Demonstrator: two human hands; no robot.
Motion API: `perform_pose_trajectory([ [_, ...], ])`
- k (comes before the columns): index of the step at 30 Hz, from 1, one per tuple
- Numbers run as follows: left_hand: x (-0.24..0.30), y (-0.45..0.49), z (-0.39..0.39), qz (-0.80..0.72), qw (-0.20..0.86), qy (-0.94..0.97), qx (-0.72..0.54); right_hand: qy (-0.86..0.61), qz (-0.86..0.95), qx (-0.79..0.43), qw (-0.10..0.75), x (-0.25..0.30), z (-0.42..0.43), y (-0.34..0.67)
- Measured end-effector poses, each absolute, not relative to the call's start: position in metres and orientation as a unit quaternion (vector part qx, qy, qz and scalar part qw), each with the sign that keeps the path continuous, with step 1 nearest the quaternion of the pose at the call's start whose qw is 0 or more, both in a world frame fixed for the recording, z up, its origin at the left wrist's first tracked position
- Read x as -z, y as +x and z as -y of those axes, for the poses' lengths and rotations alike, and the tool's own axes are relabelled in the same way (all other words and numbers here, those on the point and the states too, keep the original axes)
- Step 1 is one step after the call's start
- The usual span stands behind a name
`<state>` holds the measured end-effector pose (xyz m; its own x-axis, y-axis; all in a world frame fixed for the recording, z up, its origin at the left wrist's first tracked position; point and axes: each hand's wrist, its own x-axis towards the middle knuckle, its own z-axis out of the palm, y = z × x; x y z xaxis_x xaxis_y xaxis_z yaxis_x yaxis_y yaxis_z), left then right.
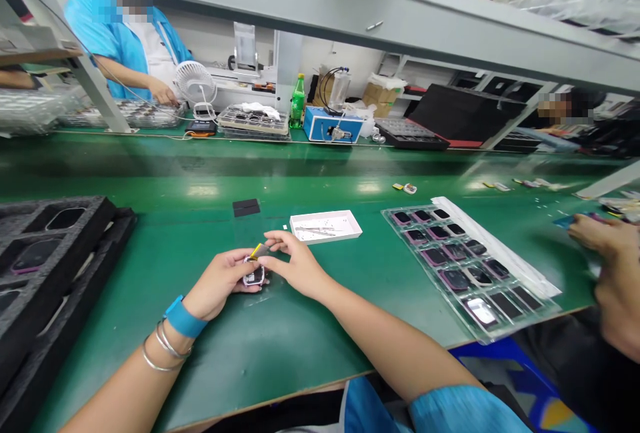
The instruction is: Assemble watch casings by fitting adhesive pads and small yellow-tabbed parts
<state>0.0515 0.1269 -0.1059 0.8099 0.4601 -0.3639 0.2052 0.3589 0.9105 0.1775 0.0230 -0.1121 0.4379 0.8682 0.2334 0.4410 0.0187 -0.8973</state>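
Note:
Over the green table, my left hand point(220, 278) is closed around a small open smartwatch case point(255, 276), its dark inside facing up. From the case's upper edge stands a small flat grey piece with a yellow edge point(258, 251), which looks like a battery. My right hand point(297, 266) pinches at this piece with thumb and fingers; the exact contact is partly hidden. Beyond my hands lies a shallow white box point(327, 238) holding tweezers and tiny screws. A black flat pad point(246, 207) rests behind my left hand.
A clear tray point(475, 316) of watch parts lies at right, a black foam tray point(117, 246) at left. A co-worker's hands point(607, 236) work at far right. Another person point(135, 53) sits across, near a fan point(196, 81). A shelf beam point(320, 3) crosses overhead.

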Motion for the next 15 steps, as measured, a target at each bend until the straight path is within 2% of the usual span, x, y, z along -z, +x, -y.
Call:
perform_pose_trajectory([
  [3,0.104,0.051,-0.127,-0.283,0.776,0.56,-0.063,-0.657,0.49,-0.228,0.525,0.11,-0.025,0.182],
  [9,0.098,0.048,-0.129,-0.235,0.821,0.519,-0.026,-0.672,0.524,-0.103,0.513,0.103,-0.022,0.177],
  [15,0.103,0.052,-0.127,-0.277,0.788,0.547,-0.065,-0.667,0.577,-0.007,0.47,0.108,-0.021,0.171],
])
